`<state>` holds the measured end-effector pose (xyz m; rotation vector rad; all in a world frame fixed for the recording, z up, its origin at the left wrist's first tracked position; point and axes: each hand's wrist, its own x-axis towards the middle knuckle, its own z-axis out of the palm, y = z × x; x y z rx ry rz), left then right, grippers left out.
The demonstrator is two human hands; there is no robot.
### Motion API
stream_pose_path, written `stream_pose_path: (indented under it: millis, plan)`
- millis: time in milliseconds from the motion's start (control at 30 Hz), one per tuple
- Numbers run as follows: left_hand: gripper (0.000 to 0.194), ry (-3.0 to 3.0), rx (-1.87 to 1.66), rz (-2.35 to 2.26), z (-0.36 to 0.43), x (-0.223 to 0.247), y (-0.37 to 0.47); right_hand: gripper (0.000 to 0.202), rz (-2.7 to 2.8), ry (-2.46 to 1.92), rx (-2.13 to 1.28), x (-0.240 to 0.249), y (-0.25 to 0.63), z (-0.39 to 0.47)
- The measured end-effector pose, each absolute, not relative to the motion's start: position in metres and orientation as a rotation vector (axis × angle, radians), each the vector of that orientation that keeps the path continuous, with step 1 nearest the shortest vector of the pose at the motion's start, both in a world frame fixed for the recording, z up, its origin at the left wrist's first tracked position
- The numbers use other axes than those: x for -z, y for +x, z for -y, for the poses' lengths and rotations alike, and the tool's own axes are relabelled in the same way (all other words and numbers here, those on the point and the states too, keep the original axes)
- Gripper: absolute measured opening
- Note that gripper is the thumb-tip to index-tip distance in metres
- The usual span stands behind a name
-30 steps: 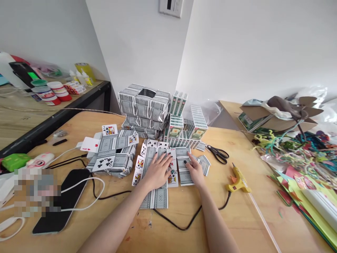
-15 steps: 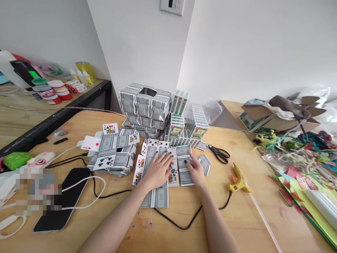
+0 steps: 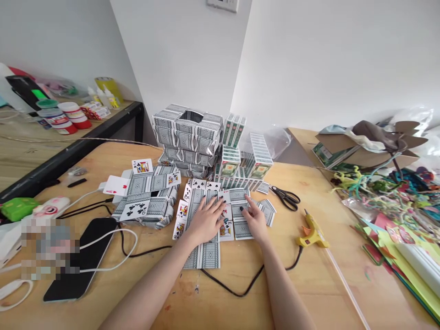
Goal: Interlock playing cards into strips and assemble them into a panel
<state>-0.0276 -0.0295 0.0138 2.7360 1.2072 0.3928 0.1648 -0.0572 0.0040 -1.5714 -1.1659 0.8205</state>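
Observation:
My left hand [image 3: 206,221] lies flat with spread fingers on a panel of joined playing cards [image 3: 209,254], some face up and some back up. To its right, my right hand [image 3: 255,219] rests on back-up cards [image 3: 242,230], thumb and forefinger apart and the other fingers curled under. A few loose cards [image 3: 268,211] lie just beyond it. Behind the panel stand stacked card-covered boxes [image 3: 187,133] and packs of cards in green and white cases [image 3: 260,165]. Another card-covered piece [image 3: 147,197] sits at the left.
Black scissors [image 3: 287,198] and a yellow glue gun [image 3: 312,231] lie at the right, its black cord [image 3: 240,294] running in front of the panel. A phone [image 3: 80,259] and white cables are at the left. Colourful paper [image 3: 409,261] and yarn [image 3: 392,188] fill the far right.
The view has shifted slightly. Both hands stay nearly in place on the cards.

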Motion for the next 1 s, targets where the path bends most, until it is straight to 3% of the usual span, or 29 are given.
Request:
stream_pose_path:
  millis: [600, 833, 1000]
  plan:
    - [0.049, 2.724, -0.385, -1.208, 0.030, -0.013, -0.027, 0.060, 1.211, -1.589, -0.867, -0.005, 0.163, 0.059]
    - [0.079, 2.751, -0.287, -1.026, 0.031, -0.021, -0.031, 0.059, 1.240, -1.625, -0.825, -0.005, 0.163, 0.060]
    - [0.086, 2.745, -0.260, -0.995, 0.030, -0.024, -0.032, 0.061, 1.217, -1.620, -0.853, -0.005, 0.164, 0.059]
